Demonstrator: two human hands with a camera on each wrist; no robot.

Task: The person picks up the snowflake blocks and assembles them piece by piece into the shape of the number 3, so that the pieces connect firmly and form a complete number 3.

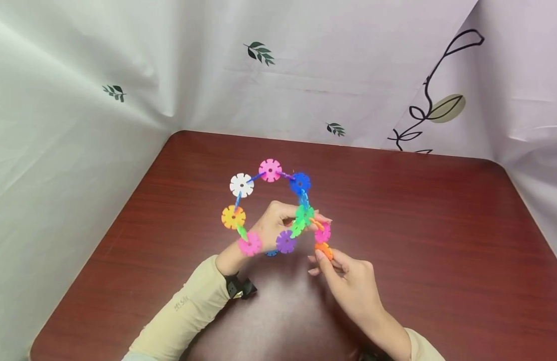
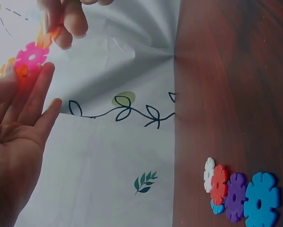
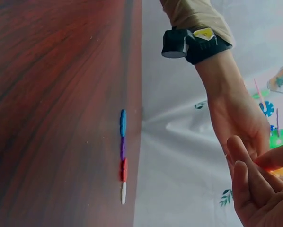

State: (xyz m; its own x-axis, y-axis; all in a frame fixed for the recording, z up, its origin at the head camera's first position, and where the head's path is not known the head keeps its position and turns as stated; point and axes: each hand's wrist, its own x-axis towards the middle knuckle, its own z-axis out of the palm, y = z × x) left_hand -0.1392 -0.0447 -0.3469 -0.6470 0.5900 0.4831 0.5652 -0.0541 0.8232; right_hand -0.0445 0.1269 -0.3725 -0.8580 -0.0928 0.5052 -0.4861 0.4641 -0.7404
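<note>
A chain of notched plastic snowflake discs curves in a loop above the table in the head view, in pink, white, yellow, purple, blue and green. My left hand holds it on the right side, near the green disc, partly hidden behind the loop. A short tail leads from there to a bright pink disc. At the tail's end, my right hand pinches an orange disc between thumb and fingers. The left wrist view shows the pink disc between both hands.
Under the hands, a row of loose discs stands on edge on the brown table: blue, purple, red and white. White cloth with leaf prints hangs behind and beside the table.
</note>
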